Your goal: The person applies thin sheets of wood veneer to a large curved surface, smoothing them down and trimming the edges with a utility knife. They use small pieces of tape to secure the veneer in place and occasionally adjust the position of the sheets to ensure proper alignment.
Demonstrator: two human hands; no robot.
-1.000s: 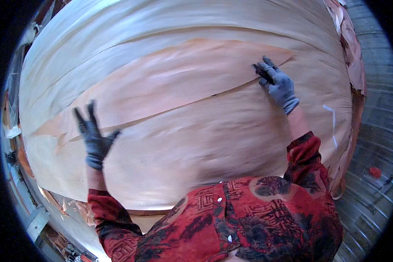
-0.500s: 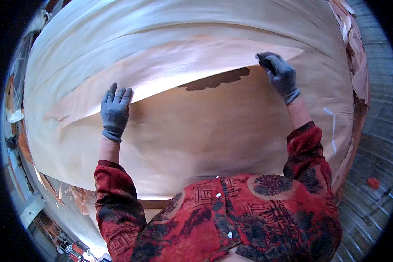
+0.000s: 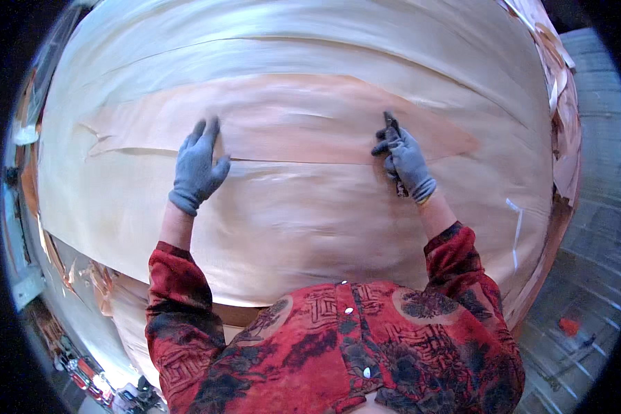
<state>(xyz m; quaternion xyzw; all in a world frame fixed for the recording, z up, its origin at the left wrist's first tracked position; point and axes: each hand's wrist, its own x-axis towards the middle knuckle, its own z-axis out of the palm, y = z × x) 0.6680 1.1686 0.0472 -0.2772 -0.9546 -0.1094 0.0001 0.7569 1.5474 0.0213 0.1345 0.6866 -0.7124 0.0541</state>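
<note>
My left grip (image 3: 199,165) lies spread, holding nothing, at the pinkish veneer strip (image 3: 290,121), seemingly to steady it atop the paler sheet (image 3: 310,228); my right grip (image 3: 408,162) wraps a slim dark tool (image 3: 401,188).

The sheet (image 3: 290,124) is pinkish, gloves (image 3: 195,167) grey — shirt (image 3: 414,338) red with black patterns.

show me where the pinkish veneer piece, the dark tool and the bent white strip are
Pinkish veneer piece (image 3: 297,129), head view: middle of its face.
Dark tool (image 3: 401,188), head view: its lower end.
Bent white strip (image 3: 517,236), head view: its longer section.
</note>
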